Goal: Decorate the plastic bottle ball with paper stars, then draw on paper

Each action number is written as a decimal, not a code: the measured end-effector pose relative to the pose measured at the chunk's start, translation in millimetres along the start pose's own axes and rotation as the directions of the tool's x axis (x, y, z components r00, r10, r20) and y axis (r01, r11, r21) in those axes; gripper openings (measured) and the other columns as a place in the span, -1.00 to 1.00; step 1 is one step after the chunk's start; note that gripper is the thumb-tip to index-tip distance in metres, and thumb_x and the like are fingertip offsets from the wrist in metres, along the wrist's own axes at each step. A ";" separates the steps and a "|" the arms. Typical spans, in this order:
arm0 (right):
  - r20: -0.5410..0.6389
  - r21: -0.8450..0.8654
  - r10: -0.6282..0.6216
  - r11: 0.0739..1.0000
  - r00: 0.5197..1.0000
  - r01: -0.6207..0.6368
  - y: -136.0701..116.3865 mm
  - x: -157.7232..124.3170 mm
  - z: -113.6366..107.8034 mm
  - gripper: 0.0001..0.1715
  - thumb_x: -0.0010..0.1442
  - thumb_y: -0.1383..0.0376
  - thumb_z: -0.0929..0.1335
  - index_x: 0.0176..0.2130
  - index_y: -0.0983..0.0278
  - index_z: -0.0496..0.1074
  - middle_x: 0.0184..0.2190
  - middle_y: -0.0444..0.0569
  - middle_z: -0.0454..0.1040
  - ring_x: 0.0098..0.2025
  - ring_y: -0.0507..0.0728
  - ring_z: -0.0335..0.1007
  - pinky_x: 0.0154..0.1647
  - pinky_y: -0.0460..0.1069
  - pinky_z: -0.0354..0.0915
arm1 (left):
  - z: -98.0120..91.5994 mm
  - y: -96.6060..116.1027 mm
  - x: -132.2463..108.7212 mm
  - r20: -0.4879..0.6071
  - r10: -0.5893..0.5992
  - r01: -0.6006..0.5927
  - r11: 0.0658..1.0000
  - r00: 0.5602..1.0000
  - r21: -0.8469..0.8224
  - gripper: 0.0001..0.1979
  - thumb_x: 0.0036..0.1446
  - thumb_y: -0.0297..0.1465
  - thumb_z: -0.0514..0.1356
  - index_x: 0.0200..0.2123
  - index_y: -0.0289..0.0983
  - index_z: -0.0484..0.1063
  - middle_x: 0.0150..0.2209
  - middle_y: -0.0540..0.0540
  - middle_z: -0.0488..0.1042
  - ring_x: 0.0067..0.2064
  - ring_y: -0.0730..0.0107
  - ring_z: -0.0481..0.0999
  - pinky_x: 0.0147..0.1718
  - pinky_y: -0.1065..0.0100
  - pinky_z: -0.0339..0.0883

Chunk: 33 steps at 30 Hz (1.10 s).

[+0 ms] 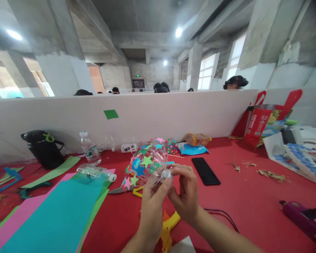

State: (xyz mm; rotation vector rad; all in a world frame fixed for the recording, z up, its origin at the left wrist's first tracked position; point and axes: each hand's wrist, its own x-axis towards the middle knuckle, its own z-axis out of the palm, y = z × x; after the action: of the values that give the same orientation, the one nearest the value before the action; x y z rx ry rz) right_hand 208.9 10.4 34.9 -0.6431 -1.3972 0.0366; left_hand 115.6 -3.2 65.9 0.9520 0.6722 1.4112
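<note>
Both hands hold a clear plastic bottle (146, 162) covered with coloured paper stars, raised above the red table (242, 196) at centre. My left hand (152, 202) grips it from below, thumb and fingers pinched at the bottle's neck (165, 174). My right hand (184, 191) is closed on the same neck from the right. The bottle's body points away to the upper left. Scissors (126, 189) with yellow handles lie on the table just under the bottle.
Teal, pink and green paper sheets (58, 214) cover the left. An empty bottle (94, 172) lies on them; a water bottle (89, 149) and a black kettle (43, 149) stand behind. A black phone (205, 171) lies right of centre. Yellow glue gun (170, 226) sits near me, purple one (302, 218) at right.
</note>
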 end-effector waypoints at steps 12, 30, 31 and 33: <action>0.001 0.013 0.061 0.998 0.998 -0.061 -7.3 4.0 2.8 -0.56 0.13 0.49 0.23 -0.02 0.14 0.22 -0.20 -0.01 0.28 -0.13 0.14 0.30 -0.18 0.06 0.37 | 8.6 11.6 -3.5 -0.089 -0.059 0.055 0.997 0.994 -0.049 -0.67 -0.14 -0.34 0.38 -0.21 -0.22 0.56 -0.20 -0.12 0.59 -0.09 0.21 0.50 -0.03 0.27 0.29; 0.025 0.012 0.136 0.991 0.990 -0.137 -0.2 2.3 4.2 -0.52 0.11 0.53 0.24 0.00 0.15 0.22 -0.21 -0.04 0.29 -0.23 0.06 0.31 -0.27 -0.05 0.34 | 5.4 9.0 2.1 -0.092 -0.213 0.198 0.969 0.973 -0.147 -0.75 -0.10 -0.31 0.36 -0.28 -0.24 0.56 -0.18 -0.11 0.58 -0.01 0.22 0.47 0.02 0.30 0.25; 0.029 -0.007 0.135 0.991 0.990 -0.135 0.1 3.3 4.3 -0.51 0.10 0.54 0.25 -0.01 0.15 0.22 -0.22 -0.05 0.30 -0.23 0.06 0.32 -0.29 -0.06 0.34 | 5.0 8.6 3.2 -0.092 -0.231 0.214 0.963 0.969 -0.163 -0.74 -0.11 -0.31 0.37 -0.29 -0.24 0.56 -0.19 -0.10 0.58 -0.01 0.22 0.47 0.01 0.32 0.26; 0.047 -0.061 0.124 0.991 0.991 -0.122 -0.3 7.0 4.8 -0.51 0.06 0.55 0.24 -0.05 0.15 0.24 -0.25 -0.07 0.31 -0.26 0.05 0.32 -0.33 -0.08 0.34 | 4.7 9.0 5.5 -0.091 -0.270 0.247 0.947 0.959 -0.203 -0.74 -0.12 -0.32 0.37 -0.29 -0.24 0.55 -0.21 -0.09 0.58 -0.05 0.25 0.50 -0.04 0.34 0.31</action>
State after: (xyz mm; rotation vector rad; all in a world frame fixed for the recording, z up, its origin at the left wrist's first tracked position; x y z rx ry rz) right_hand 205.8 14.8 41.5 -0.7810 -1.4100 0.1114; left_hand 115.6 0.7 76.8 0.6088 0.7090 1.2773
